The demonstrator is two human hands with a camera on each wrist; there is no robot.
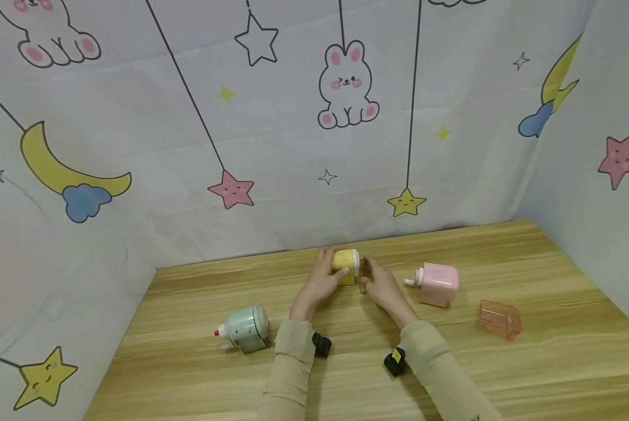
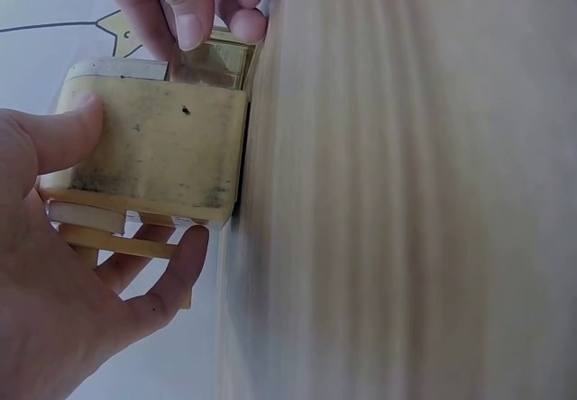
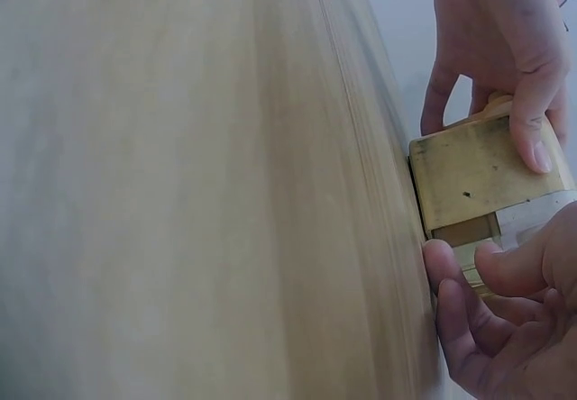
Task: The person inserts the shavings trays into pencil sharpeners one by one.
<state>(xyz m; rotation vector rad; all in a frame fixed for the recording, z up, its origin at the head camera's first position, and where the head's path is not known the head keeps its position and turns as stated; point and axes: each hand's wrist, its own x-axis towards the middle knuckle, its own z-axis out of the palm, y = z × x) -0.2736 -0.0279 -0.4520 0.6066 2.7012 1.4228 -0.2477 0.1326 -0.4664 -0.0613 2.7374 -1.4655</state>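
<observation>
A yellow crank pencil sharpener [image 1: 347, 258] stands on the table near the back wall, its body scuffed with dark marks in the left wrist view. My left hand [image 1: 319, 280] grips the body, thumb on the near side and fingers curled round the crank end. At the opposite end, my right hand [image 1: 382, 289] pinches a see-through yellow shavings drawer [image 2: 216, 64] between thumb and fingers. The drawer sits partly out of the sharpener's lower opening, below a white end piece [image 2: 135, 68]. Fingers cover part of the drawer in the right wrist view.
To the left lies a green crank sharpener [image 1: 247, 329] with a red-tipped part. A pink crank sharpener [image 1: 439, 283] stands right of my hands, and a see-through orange-red drawer [image 1: 498, 318] lies beyond it. A patterned cloth wall [image 1: 293, 228] borders the table's back edge.
</observation>
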